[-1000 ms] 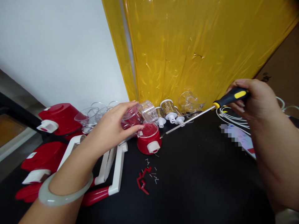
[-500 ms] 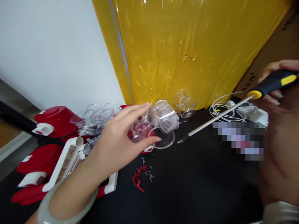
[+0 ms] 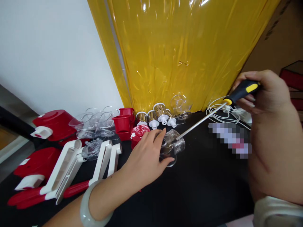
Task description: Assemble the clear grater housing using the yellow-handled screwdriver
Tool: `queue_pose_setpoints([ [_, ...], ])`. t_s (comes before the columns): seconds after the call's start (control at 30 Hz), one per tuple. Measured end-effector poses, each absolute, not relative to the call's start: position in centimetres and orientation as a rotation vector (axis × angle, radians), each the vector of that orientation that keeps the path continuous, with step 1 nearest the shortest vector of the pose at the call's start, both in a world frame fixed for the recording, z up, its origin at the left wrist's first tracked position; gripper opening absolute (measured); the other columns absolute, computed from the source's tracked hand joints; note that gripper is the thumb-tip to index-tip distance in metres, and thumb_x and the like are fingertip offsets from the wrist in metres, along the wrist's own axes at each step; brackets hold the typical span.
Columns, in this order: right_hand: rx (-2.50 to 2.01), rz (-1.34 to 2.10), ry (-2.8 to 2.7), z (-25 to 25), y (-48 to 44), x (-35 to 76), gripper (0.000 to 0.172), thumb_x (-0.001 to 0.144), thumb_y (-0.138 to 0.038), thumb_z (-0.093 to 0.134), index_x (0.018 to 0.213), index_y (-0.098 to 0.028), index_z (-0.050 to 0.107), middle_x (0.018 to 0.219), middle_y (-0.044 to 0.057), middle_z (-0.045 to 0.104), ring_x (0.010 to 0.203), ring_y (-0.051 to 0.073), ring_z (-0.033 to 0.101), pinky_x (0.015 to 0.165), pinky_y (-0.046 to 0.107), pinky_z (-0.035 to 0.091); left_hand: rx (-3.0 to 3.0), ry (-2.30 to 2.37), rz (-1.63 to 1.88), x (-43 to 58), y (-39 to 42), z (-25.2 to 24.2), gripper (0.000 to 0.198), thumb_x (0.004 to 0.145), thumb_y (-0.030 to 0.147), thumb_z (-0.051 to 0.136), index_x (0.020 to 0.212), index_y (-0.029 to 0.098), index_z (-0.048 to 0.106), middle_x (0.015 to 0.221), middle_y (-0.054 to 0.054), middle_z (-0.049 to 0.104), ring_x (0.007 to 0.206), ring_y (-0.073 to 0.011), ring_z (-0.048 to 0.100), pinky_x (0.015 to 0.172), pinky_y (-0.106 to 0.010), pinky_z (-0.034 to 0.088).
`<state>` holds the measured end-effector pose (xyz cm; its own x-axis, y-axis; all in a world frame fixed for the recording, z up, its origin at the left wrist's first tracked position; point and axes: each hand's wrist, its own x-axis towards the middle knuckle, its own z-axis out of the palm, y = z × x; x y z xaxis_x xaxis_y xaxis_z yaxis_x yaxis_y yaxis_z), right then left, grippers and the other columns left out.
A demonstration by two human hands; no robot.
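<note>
My left hand is closed round a clear plastic part, which has a wide round rim and a short tube on its right side. It rests at or just above the black table. In my right hand is a screwdriver with a black and yellow handle, slanting down to the left. The tip of its steel shaft meets the clear part near the tube; the exact contact is too small to make out. Just behind my left hand sits a red round piece.
Several metal grater drums stand by the yellow sheet. To the left are red boxes, clear funnels, red bases and white arms with red handles. A white cable lies at right.
The clear part has come down and turned in my left hand. My right hand has moved left, bringing the screwdriver's tip from beside the part onto it.
</note>
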<state>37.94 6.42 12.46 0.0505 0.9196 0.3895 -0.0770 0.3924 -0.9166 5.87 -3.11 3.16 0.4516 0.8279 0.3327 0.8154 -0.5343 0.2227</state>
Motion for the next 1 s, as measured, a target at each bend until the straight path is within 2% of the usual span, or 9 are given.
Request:
queue_pose_setpoints([
  [0.13, -0.853, 0.938, -1.287, 12.1, 6.9, 38.0, 0.025, 0.070, -0.034, 0.065, 0.051, -0.018, 0.063, 0.030, -0.003, 0.032, 0.018, 0.009, 0.026, 0.020, 0.022, 0.017, 2.601, 1.472, 0.642, 5.7, -2.7, 2.6, 0.085, 0.078, 0.041, 0.083, 0.149, 0.013, 0.045, 0.140, -0.018, 0.056, 0.128, -0.0361, 0.056, 0.110, -0.055, 0.049],
  [0.23, -0.850, 0.933, -1.293, 12.0, 7.0, 37.8, 0.027, 0.070, -0.034, 0.066, 0.048, -0.018, 0.060, 0.030, -0.003, 0.032, 0.018, 0.009, 0.027, 0.020, 0.022, 0.017, 2.558, 1.390, 0.753, 5.4, -2.5, 3.0, 0.086, 0.072, 0.051, 0.086, 0.144, 0.017, 0.052, 0.140, -0.016, 0.058, 0.130, -0.0356, 0.056, 0.110, -0.054, 0.049],
  [0.33, -0.855, 0.912, -1.280, 12.0, 7.1, 37.5, 0.026, 0.067, -0.035, 0.068, 0.048, -0.019, 0.060, 0.029, -0.003, 0.031, 0.018, 0.010, 0.027, 0.020, 0.023, 0.017, 2.477, 1.301, 1.031, 5.0, -2.3, 4.3, 0.064, 0.076, 0.053, 0.083, 0.129, 0.021, 0.065, 0.130, -0.012, 0.067, 0.124, -0.0314, 0.062, 0.108, -0.050, 0.051],
  [0.43, -0.859, 0.885, -1.262, 12.0, 7.0, 37.1, 0.022, 0.063, -0.034, 0.069, 0.050, -0.019, 0.061, 0.029, -0.004, 0.032, 0.018, 0.010, 0.027, 0.020, 0.023, 0.016, 2.385, 1.252, 1.182, 4.6, -2.2, 5.7, 0.037, 0.082, 0.041, 0.081, 0.113, 0.022, 0.074, 0.110, -0.008, 0.077, 0.104, -0.0249, 0.072, 0.094, -0.040, 0.059],
  [0.53, -0.843, 0.868, -1.274, 12.0, 7.1, 36.8, 0.023, 0.062, -0.036, 0.070, 0.050, -0.019, 0.061, 0.029, -0.004, 0.032, 0.018, 0.009, 0.026, 0.021, 0.022, 0.016, 2.324, 1.218, 1.212, 4.5, -2.1, 6.2, 0.022, 0.083, 0.033, 0.081, 0.101, 0.022, 0.078, 0.095, -0.005, 0.080, 0.084, -0.0200, 0.075, 0.077, -0.031, 0.062],
  [0.67, -0.840, 0.867, -1.291, 11.8, 7.4, 36.5, 0.022, 0.064, -0.034, 0.068, 0.049, -0.019, 0.060, 0.029, -0.004, 0.032, 0.019, 0.008, 0.025, 0.021, 0.022, 0.016, 2.315, 1.157, 1.246, 4.5, -2.2, 6.1, 0.007, 0.084, 0.025, 0.079, 0.090, 0.022, 0.079, 0.086, -0.002, 0.080, 0.072, -0.0167, 0.074, 0.070, -0.027, 0.061],
  [0.8, -0.844, 0.838, -1.283, 11.6, 7.5, 36.4, 0.022, 0.066, -0.032, 0.066, 0.049, -0.019, 0.059, 0.030, -0.003, 0.031, 0.020, 0.008, 0.024, 0.021, 0.023, 0.016, 2.329, 1.157, 1.280, 4.6, -2.2, 6.0, 0.004, 0.084, 0.020, 0.077, 0.082, 0.022, 0.079, 0.081, -0.001, 0.080, 0.069, -0.0157, 0.074, 0.069, -0.026, 0.061],
  [1.0, -0.858, 0.799, -1.282, 11.8, 7.2, 36.2, 0.022, 0.064, -0.034, 0.068, 0.051, -0.019, 0.061, 0.030, -0.003, 0.031, 0.020, 0.009, 0.025, 0.021, 0.025, 0.015, 2.337, 1.156, 1.292, 4.5, -2.1, 6.0, 0.004, 0.084, 0.019, 0.077, 0.082, 0.022, 0.078, 0.081, -0.001, 0.080, 0.069, -0.0157, 0.074, 0.069, -0.026, 0.061],
])
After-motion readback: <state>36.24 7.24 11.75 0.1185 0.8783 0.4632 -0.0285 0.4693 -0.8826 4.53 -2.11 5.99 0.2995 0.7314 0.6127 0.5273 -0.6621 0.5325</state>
